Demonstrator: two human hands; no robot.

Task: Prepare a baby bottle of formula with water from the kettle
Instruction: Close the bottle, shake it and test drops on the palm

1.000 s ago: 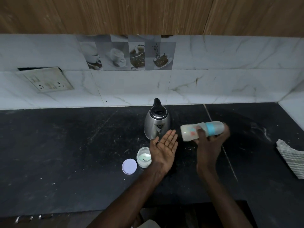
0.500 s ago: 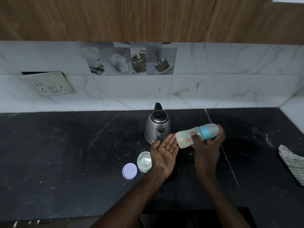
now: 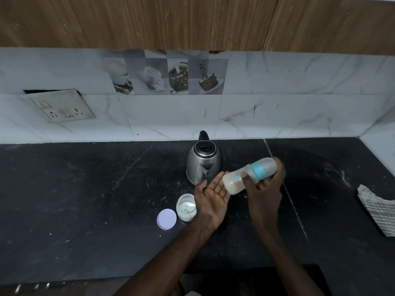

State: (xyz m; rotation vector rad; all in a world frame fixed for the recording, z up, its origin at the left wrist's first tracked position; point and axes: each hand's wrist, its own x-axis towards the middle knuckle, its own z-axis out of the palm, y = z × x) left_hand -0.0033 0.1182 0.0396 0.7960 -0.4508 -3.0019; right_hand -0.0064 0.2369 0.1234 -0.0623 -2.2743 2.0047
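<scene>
Right hand point(image 3: 264, 186) grips tilted bottle point(image 3: 245, 177); left hand point(image 3: 211, 193) palm-up beneath.

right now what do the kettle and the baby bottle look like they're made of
The kettle is likely brushed stainless steel: grey sheen with soft reflections. Its lid and handle look like black plastic. The baby bottle is probably translucent plastic, since milky liquid shows through. Its blue collar looks like opaque plastic.

Dim, cool, even lighting; soft shadows on the counter point(image 3: 85, 199). Wide-angle bowing toward frame edges. Slight overall softness.
</scene>
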